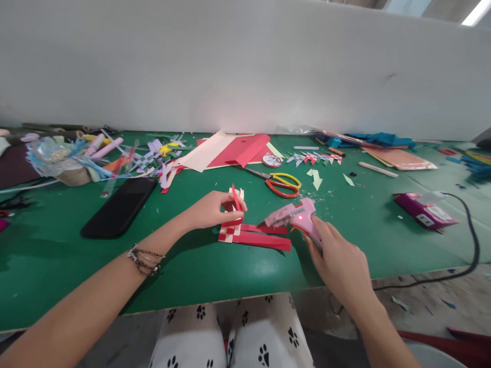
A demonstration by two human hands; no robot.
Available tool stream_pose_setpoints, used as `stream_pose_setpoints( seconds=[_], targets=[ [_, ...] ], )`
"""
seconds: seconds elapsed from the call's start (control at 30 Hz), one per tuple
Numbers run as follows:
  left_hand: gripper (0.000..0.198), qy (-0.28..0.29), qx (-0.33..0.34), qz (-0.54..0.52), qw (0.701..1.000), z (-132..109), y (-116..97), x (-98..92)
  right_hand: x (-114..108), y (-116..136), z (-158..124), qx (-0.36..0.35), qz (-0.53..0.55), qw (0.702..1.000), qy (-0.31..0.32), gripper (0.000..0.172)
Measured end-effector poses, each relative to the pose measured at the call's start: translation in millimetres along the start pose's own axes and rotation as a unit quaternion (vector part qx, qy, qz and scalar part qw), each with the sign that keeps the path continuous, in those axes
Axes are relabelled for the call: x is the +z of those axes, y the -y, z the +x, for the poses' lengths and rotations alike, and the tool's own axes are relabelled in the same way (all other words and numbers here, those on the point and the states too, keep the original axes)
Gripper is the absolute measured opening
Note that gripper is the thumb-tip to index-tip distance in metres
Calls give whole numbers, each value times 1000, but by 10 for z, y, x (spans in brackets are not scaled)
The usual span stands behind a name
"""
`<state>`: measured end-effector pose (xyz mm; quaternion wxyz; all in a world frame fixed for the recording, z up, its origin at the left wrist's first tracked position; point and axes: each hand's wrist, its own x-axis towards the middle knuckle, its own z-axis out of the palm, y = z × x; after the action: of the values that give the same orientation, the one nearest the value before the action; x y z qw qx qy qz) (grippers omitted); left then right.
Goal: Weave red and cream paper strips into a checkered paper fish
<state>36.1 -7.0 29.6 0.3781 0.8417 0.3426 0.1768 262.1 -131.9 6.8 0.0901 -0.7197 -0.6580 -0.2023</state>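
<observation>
A small woven piece of red and cream paper strips (229,232) lies near the front of the green table, with long red strips (264,240) running out of it to the right. My left hand (215,208) pinches one red strip (235,199) and bends it up off the weave. In my right hand (337,255) is a pink glue gun (303,215), gripped by its handle, with a small red light on its side. Its nozzle points left, close over the upper red strip; whether it touches cannot be seen.
Scissors (284,185) with yellow and orange handles lie beyond the weave. A black phone (119,207) rests to the left. Red and cream paper sheets (233,151) lie at the back. A purple box (425,209) and a black cable (475,240) are on the right.
</observation>
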Motion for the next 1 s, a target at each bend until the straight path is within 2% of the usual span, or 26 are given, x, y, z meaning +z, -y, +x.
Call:
stream_pose_setpoints(
  seconds=[0.33,0.63,1.0],
  targets=[
    [20,-11,9,0,1000,3,-32,12,4,-28,-17,6,-1,1000,-8,22],
    [22,-20,-18,17,999,15,9,51,24,-80,-60,4,6,1000,-19,23],
    [21,-19,-19,22,999,24,-20,62,28,-112,-82,18,14,1000,-8,24]
  ],
)
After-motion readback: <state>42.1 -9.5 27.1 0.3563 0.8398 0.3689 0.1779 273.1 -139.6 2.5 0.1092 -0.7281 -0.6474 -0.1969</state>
